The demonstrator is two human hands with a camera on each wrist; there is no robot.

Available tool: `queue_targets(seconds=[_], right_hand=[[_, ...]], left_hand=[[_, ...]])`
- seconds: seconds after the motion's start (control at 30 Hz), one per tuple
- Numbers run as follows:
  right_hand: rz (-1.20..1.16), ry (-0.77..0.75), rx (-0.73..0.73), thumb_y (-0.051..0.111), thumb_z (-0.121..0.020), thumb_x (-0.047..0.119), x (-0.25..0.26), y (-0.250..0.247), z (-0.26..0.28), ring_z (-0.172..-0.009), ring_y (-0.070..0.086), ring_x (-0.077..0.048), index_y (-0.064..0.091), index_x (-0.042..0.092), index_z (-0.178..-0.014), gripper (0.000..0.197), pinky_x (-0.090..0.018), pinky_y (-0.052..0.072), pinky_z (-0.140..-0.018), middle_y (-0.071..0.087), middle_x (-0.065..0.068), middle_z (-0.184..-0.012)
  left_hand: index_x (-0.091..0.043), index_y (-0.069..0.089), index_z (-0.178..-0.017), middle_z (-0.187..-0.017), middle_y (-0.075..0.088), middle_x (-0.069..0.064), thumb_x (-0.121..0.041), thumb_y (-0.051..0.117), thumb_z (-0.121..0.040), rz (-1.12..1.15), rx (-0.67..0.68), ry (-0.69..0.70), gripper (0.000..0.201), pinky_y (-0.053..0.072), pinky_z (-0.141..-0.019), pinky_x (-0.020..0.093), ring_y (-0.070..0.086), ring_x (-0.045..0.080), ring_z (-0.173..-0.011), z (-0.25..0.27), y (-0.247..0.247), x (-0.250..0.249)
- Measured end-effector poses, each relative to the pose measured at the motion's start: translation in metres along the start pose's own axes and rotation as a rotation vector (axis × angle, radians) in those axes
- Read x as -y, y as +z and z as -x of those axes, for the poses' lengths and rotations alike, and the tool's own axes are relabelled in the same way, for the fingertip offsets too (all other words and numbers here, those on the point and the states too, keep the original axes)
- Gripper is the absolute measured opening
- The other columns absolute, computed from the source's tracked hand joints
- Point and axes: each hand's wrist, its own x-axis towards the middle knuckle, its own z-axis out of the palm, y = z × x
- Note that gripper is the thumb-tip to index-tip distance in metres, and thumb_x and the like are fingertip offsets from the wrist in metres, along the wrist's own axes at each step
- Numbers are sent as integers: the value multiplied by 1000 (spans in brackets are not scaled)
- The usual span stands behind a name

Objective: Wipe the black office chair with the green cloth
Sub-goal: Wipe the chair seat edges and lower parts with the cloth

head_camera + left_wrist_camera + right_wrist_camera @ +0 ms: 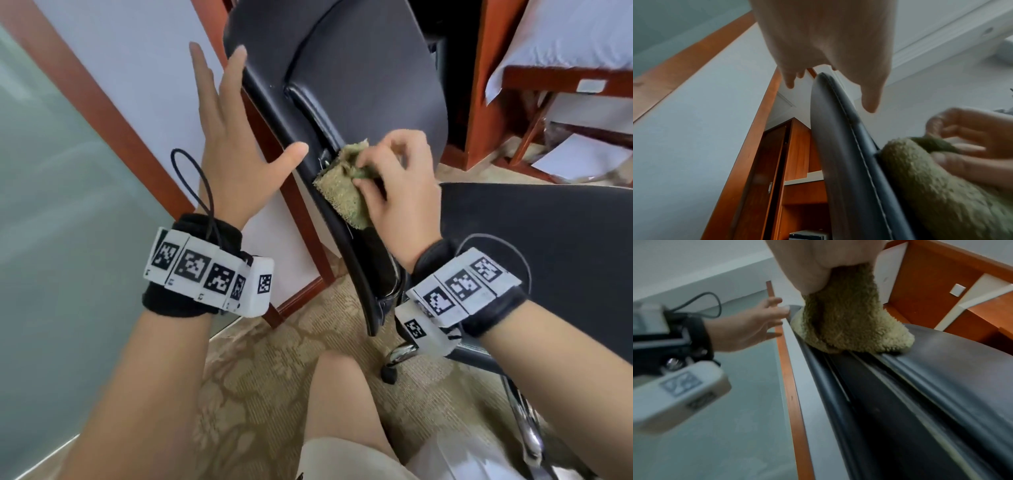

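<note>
The black leather-look office chair (359,85) is presented edge-on, with its curved backrest shell and raised cushion panel in front of the person. The crumpled green terry cloth (344,192) is laid over the seam where the cushion panel meets the outer shell, roughly halfway along the backrest edge. It is held there by the right hand (390,192), whose grip is curled: a fold of the cloth is pinched between thumb and fingers while the rest is pressed onto the black surface. This bunched hold is judged to serve the groove, since a wad of cloth can be driven into a narrow channel more readily than a flat sheet. In the right wrist view, the cloth (849,318) is seen to straddle the groove and the rounded cushion edge, so both are contacted in one pass.

The left hand (222,137) is kept spread, with fingers straight and nothing held. Its thumb and one fingertip are placed at the outer rim of the backrest; whether the rim is actually touched cannot be confirmed, as the left wrist view shows the fingers just beside the stitched edge. The position is judged to be a bracing one, intended to stop the chair from swivelling or tipping away under the wiping pressure.

The wiping step is judged to be in progress. The groove below the cloth shows pale dust lines and appears not yet treated.
</note>
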Motion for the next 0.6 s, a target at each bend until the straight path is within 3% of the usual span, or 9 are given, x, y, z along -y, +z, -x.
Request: queue_targets(seconds=[0.07, 0.17, 0.27, 0.37, 0.43, 0.5, 0.6], right_hand=[[135, -114, -36, 55, -83, 15, -4, 6, 9, -101, 42, -21, 63, 15, -91, 12, -26, 35, -61, 41, 3, -111], [210, -208, -85, 60, -86, 14, -10, 12, 15, -99, 44, -20, 68, 15, -91, 9, -24, 37, -60, 52, 3, -110], [236, -247, -103, 59, -91, 19, -19, 11, 14, -98, 49, -22, 69, 14, -98, 14, -29, 45, -71, 65, -5, -107], [292, -262, -26, 54, -92, 34, -23, 7, 17, -105, 54, -31, 66, 13, -114, 32, -45, 49, -84, 62, -10, -121], [406, -235, 102, 51, -86, 53, -19, 7, 22, -118, 45, -37, 57, 10, -126, 59, -55, 43, -92, 49, -15, -137], [560, -186, 192, 48, -80, 65, -12, 7, 23, -125, 32, -38, 49, 5, -132, 79, -59, 38, -94, 32, -18, -147], [723, -146, 201, 46, -83, 62, -6, 5, 16, -120, 28, -36, 45, 2, -133, 78, -59, 36, -95, 19, -12, -145]], left_hand=[[-5, 10, -147, -155, -3, 23, -25, 73, -78, 64, -7, -30, 96, 13, -101, -4, 10, 31, -145, -6, 0, 6], [-9, 4, -148, -152, 14, -3, -21, 71, -79, 227, 30, -78, 96, 30, -104, 9, 30, 12, -138, -13, 0, 10], [-7, -2, -148, -145, 19, -15, -20, 71, -77, 257, 62, -61, 103, 33, -100, 7, 36, 5, -133, -16, 2, 11], [-6, -10, -148, -158, 11, 0, -31, 76, -70, 203, 92, -50, 118, 27, -109, 13, 23, 12, -142, -19, 2, 13], [-4, -13, -147, -158, 13, 7, -30, 76, -70, 223, 102, -37, 121, 27, -113, 23, 23, 12, -142, -22, 3, 11], [-2, -12, -147, -156, 19, 9, -22, 73, -72, 263, 69, -31, 115, 33, -111, 27, 30, 12, -139, -23, 8, 7], [0, -7, -148, -157, 12, 15, -15, 66, -73, 263, 22, -31, 106, 31, -113, 40, 22, 22, -143, -21, 14, 0]])
